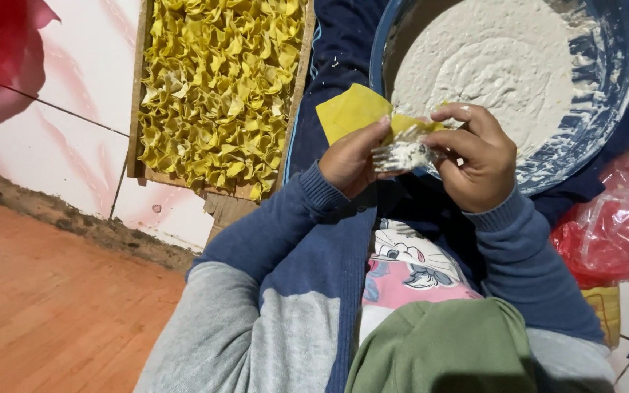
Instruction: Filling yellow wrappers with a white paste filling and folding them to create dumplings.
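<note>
At the centre of the frame I see a thin, matte square yellow dough wrapper [354,110], one flat corner jutting up and left while its other end folds over between the hands. The left hand [349,161] cups it from below, thumb pressed against the sheet. Across the wrapper lies a silver metal fork [400,156], its tines clotted with crumbly white filling. The right hand [475,156] is curled, fingers bent over and pinching the fork's handle end and the wrapper's folded edge; both wrists come up from dark blue knit sleeves.

Just behind the hands, at upper right, is a wide round blue bowl [609,87] smeared inside with the same pasty white filling [489,65], swirled and rough. At upper centre-left, a wooden tray [138,131] is packed with ruffled, folded yellow dumplings [216,87]. A crinkled red plastic bag [613,233] sits at the right edge.
</note>
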